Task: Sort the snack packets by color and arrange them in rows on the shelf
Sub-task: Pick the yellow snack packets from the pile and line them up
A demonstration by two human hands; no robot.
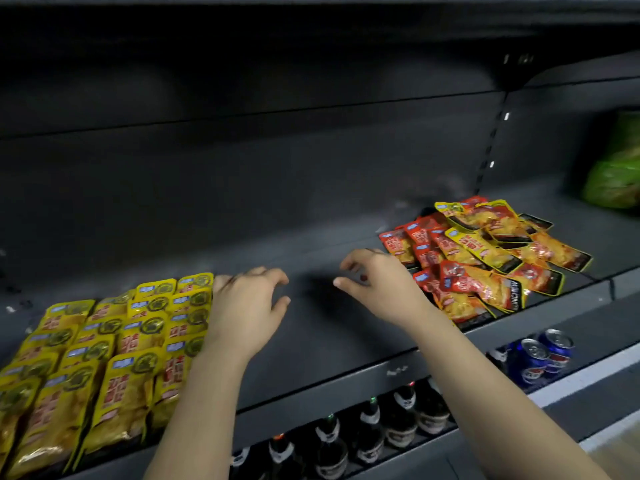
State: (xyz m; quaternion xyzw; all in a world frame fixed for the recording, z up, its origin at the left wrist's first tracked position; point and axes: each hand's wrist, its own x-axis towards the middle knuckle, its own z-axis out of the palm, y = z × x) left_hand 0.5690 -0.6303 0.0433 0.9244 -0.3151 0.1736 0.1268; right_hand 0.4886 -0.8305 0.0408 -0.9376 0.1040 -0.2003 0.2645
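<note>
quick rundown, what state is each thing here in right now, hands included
yellow packets: lying in neat rows, left side
mixed pile: red and yellow packets heaped unsorted, right side
left hand: fingers loosely curled, holding nothing, beside the yellow rows
right hand: fingers loosely curled, holding nothing, beside the pile
bottles: upright, capped, level below
cans: upright, level below
green bag: too blurred to tell
</note>
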